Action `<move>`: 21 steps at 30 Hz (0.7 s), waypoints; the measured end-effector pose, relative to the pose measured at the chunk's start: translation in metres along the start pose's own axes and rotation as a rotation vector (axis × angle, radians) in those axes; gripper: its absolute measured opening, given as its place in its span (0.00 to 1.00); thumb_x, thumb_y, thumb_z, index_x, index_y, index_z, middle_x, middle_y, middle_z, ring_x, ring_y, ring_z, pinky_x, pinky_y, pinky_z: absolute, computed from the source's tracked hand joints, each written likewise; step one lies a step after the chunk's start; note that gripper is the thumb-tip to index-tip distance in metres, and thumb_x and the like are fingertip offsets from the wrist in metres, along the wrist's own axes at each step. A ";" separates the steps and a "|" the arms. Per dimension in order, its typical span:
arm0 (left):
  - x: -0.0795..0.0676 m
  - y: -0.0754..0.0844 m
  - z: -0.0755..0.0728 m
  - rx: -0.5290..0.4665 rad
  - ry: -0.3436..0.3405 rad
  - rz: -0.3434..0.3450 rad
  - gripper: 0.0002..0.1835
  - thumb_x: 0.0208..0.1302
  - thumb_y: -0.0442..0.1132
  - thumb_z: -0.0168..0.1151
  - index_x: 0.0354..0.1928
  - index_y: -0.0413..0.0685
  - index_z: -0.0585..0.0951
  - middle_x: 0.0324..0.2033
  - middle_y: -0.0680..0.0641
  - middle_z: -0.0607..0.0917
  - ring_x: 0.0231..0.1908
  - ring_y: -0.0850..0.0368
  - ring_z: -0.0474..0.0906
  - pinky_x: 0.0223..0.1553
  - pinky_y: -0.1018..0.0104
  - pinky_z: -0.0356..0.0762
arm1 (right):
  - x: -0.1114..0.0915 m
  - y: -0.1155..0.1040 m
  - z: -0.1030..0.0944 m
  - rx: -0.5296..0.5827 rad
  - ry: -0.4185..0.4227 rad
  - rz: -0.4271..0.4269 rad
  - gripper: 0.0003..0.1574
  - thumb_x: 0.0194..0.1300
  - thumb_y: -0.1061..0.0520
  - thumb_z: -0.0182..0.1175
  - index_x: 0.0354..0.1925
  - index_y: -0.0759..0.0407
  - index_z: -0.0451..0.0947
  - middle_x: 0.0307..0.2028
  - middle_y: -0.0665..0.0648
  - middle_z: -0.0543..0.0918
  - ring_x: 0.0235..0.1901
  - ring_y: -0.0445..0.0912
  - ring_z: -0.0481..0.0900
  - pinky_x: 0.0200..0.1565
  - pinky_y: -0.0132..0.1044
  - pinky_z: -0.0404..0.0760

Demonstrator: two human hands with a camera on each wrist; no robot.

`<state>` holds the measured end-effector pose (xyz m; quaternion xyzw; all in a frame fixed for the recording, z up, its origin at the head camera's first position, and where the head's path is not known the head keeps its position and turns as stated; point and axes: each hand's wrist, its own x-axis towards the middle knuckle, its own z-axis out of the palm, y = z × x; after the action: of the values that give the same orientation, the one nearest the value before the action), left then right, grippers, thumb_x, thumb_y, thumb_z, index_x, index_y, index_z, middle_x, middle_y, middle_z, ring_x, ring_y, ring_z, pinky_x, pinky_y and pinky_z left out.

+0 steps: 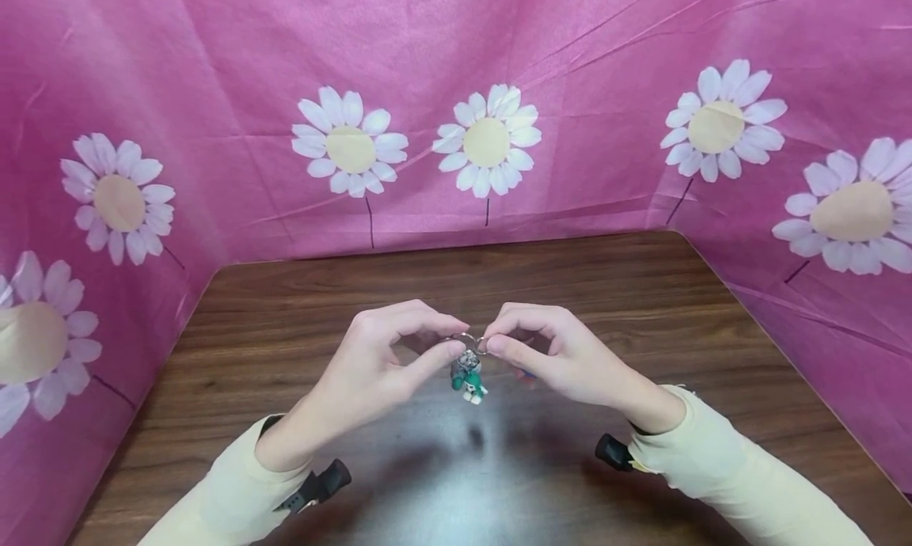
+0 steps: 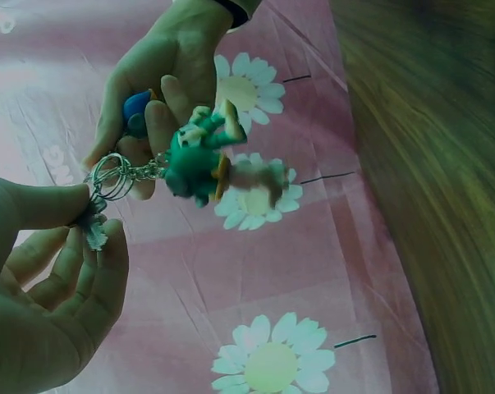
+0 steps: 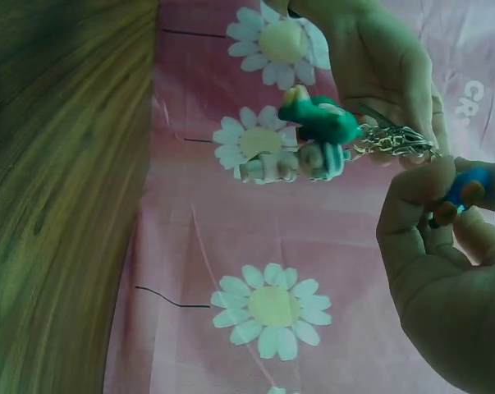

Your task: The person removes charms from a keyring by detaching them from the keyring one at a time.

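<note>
Both hands meet over the middle of the table, with metal key rings (image 1: 466,339) between their fingertips. My left hand (image 1: 374,352) pinches the rings between thumb and forefinger; a small grey jagged piece (image 2: 94,228) sticks out below that thumb. From the right, my right hand (image 1: 563,348) pinches the ring's other side. A small blue and orange figure (image 3: 469,190) sits within the right hand's fingers, partly hidden. Short chains (image 2: 142,171) run from the rings to a green figurine (image 2: 194,164) and a pale figurine (image 3: 292,164), which dangle below the hands.
The brown wooden table (image 1: 285,309) reaches to a pink cloth (image 1: 249,55) printed with white daisies, which stands around its back and sides. A black wrist camera (image 1: 331,479) juts from the left sleeve, another black camera (image 1: 613,452) from the right.
</note>
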<state>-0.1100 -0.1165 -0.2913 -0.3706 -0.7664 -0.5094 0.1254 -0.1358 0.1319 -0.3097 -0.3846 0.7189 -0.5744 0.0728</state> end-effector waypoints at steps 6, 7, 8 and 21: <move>-0.003 -0.002 0.007 -0.004 -0.010 -0.072 0.03 0.66 0.36 0.70 0.40 0.51 0.88 0.31 0.58 0.87 0.30 0.62 0.82 0.29 0.67 0.85 | -0.001 0.003 0.002 0.012 0.001 -0.012 0.12 0.73 0.66 0.59 0.42 0.50 0.84 0.36 0.53 0.80 0.15 0.47 0.70 0.12 0.36 0.72; -0.003 -0.002 0.008 -0.008 -0.013 -0.095 0.03 0.66 0.36 0.70 0.40 0.52 0.88 0.31 0.58 0.87 0.30 0.62 0.83 0.29 0.67 0.85 | -0.001 0.004 0.002 0.003 0.006 -0.008 0.11 0.73 0.65 0.59 0.43 0.50 0.84 0.35 0.53 0.81 0.15 0.46 0.70 0.12 0.36 0.72; -0.004 -0.002 0.008 -0.012 -0.017 -0.119 0.02 0.67 0.37 0.69 0.39 0.52 0.88 0.30 0.58 0.87 0.30 0.62 0.83 0.29 0.66 0.85 | -0.002 0.005 0.002 -0.008 0.012 -0.008 0.12 0.73 0.65 0.60 0.43 0.49 0.84 0.35 0.52 0.81 0.15 0.46 0.70 0.13 0.36 0.73; -0.003 -0.013 0.010 0.022 -0.073 -0.335 0.02 0.67 0.40 0.69 0.37 0.53 0.88 0.27 0.60 0.87 0.21 0.62 0.80 0.22 0.65 0.81 | 0.011 0.022 0.001 -0.430 0.056 -0.388 0.06 0.70 0.61 0.65 0.43 0.50 0.85 0.34 0.42 0.83 0.30 0.34 0.73 0.31 0.24 0.72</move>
<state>-0.1150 -0.1118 -0.3060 -0.2544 -0.8271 -0.5010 0.0150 -0.1534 0.1253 -0.3254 -0.5057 0.7389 -0.4222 -0.1417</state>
